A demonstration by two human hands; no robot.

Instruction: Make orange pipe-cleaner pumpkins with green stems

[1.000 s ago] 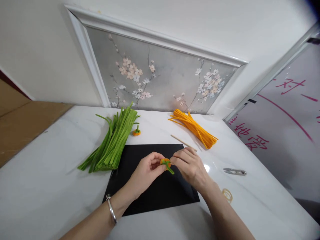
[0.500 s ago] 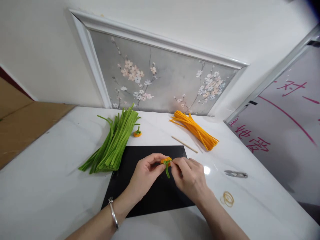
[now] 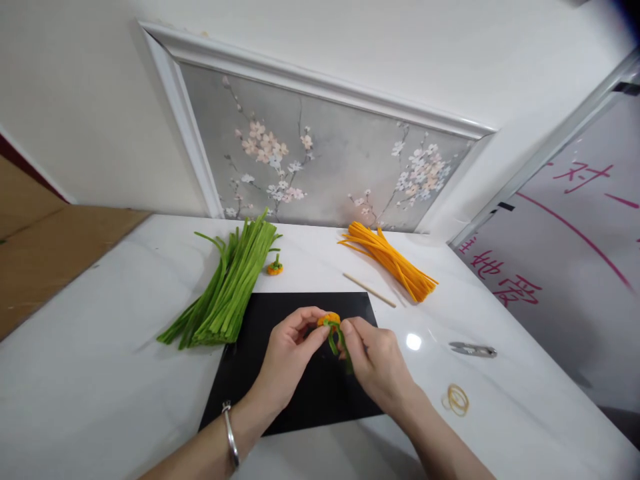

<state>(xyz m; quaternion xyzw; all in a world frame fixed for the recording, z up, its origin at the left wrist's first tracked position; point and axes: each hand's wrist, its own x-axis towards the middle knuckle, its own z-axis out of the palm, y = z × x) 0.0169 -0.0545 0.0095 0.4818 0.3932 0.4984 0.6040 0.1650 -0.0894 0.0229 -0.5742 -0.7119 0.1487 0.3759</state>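
Between finger and thumb, my left hand (image 3: 290,350) pinches a small orange pipe-cleaner pumpkin (image 3: 329,319) with green on its near side. My right hand (image 3: 375,353) is closed on a green pipe cleaner (image 3: 346,353) that comes off the pumpkin; a second green end hangs in a curve beside it. Both hands are above a black mat (image 3: 295,413). Another small orange piece with an upright green stem (image 3: 275,265) stands on the table behind the mat.
A bundle of green pipe cleaners (image 3: 233,287) overlaps the mat's left edge. An orange bundle (image 3: 390,260) and a thin wooden stick (image 3: 369,290) lie behind at right. Thread snips (image 3: 473,349) and rubber bands (image 3: 456,400) are to the right.
My right hand has shifted slightly down and turned, and more of the green pipe cleaner now shows below its fingers. The pumpkin has moved a little left in my left hand.
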